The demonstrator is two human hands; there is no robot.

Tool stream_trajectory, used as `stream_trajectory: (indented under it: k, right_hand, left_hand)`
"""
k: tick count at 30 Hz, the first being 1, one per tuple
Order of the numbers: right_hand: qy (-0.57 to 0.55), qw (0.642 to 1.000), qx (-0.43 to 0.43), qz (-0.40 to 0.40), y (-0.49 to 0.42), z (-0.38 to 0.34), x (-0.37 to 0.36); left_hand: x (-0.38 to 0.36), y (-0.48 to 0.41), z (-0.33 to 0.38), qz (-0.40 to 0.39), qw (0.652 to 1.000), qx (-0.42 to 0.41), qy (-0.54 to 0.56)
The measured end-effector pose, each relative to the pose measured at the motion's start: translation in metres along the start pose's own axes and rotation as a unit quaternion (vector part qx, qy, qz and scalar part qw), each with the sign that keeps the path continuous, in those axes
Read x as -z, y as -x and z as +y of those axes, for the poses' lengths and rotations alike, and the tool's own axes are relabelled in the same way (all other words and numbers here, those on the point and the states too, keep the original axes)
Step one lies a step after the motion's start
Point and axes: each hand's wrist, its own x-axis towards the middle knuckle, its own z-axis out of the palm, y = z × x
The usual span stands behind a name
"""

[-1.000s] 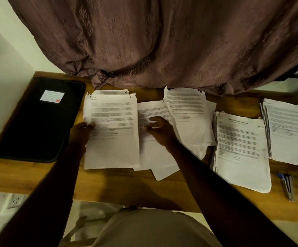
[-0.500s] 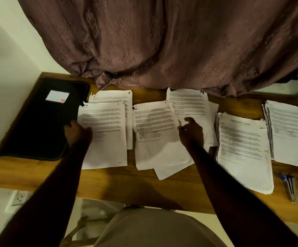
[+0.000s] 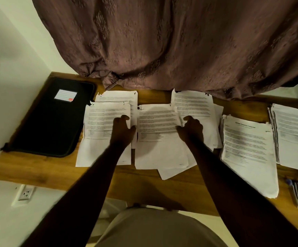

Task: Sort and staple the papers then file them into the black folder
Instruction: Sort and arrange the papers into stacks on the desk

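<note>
A black folder (image 3: 50, 120) with a white label lies shut at the left end of the wooden desk (image 3: 37, 168). Beside it lies a left set of papers (image 3: 100, 122), with another sheet (image 3: 116, 97) showing behind it. My left hand (image 3: 122, 130) rests on that set's right edge, fingers bent, thumb toward the middle sheet (image 3: 157, 122). My right hand (image 3: 191, 131) sits at the middle sheet's right edge, thumb on it, bent fingers over the right-hand sheet (image 3: 192, 104). I cannot see whether either hand pinches paper.
A thick paper stack (image 3: 247, 148) and another stack (image 3: 296, 136) lie at the right. A small metal tool with a blue tip (image 3: 296, 193) lies near the front right edge. A brown curtain (image 3: 162, 41) hangs over the desk's back. A wall socket (image 3: 26, 193) sits below left.
My left hand slid the left set toward the folder, then moved to its right edge. My right hand went from the middle sheet to the right-hand sheet and back to the middle sheet's edge.
</note>
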Motion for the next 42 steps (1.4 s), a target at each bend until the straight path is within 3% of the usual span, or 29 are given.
stream_trajectory:
  k: [7,10,13,16,19,21,26,28,30,35,38,42]
  right_hand:
    - [-0.045,0.999,-0.013,-0.028,0.003,-0.005,0.002]
    - [-0.039,0.998,0.043,-0.031,-0.003,-0.013,0.018]
    - [-0.081,0.99,0.112,-0.031,-0.003,-0.033,0.044]
    - [-0.162,0.976,0.144,-0.039,-0.001,-0.054,0.069]
    - [-0.24,0.955,0.149,-0.089,-0.004,-0.061,0.082]
    - [-0.313,0.931,0.137,-0.125,-0.007,-0.058,0.086]
    - [-0.375,0.912,0.06,-0.157,0.003,-0.042,0.061]
    - [-0.252,0.956,0.092,-0.115,0.007,-0.03,0.032]
    - [-0.098,0.978,0.153,-0.103,0.022,-0.016,0.001]
    - [0.101,0.972,0.205,-0.058,0.06,0.007,-0.059]
    - [0.139,0.959,0.247,-0.014,0.067,0.001,-0.072]
    - [0.152,0.954,0.254,-0.042,0.069,-0.005,-0.078]
  left_hand:
    - [-0.006,0.002,-0.003,-0.031,0.999,0.036,0.003]
    - [-0.006,0.002,0.004,-0.016,1.0,0.026,0.004]
    - [-0.006,0.006,0.02,-0.018,0.995,0.047,0.092]
    - [0.0,0.01,0.042,-0.093,0.947,0.106,0.287]
    - [0.001,0.003,0.046,-0.177,0.863,0.073,0.467]
    - [0.008,-0.001,0.045,-0.175,0.849,0.049,0.497]
    - [0.037,-0.014,0.013,-0.025,0.894,0.04,0.445]
    - [0.053,-0.02,-0.014,0.037,0.911,0.081,0.402]
    - [0.068,-0.023,-0.046,0.077,0.917,0.143,0.363]
    - [0.084,-0.015,-0.088,0.068,0.97,0.201,0.117]
    - [0.088,-0.003,-0.094,0.053,0.974,0.209,0.064]
    - [0.089,0.005,-0.1,0.069,0.977,0.2,-0.038]
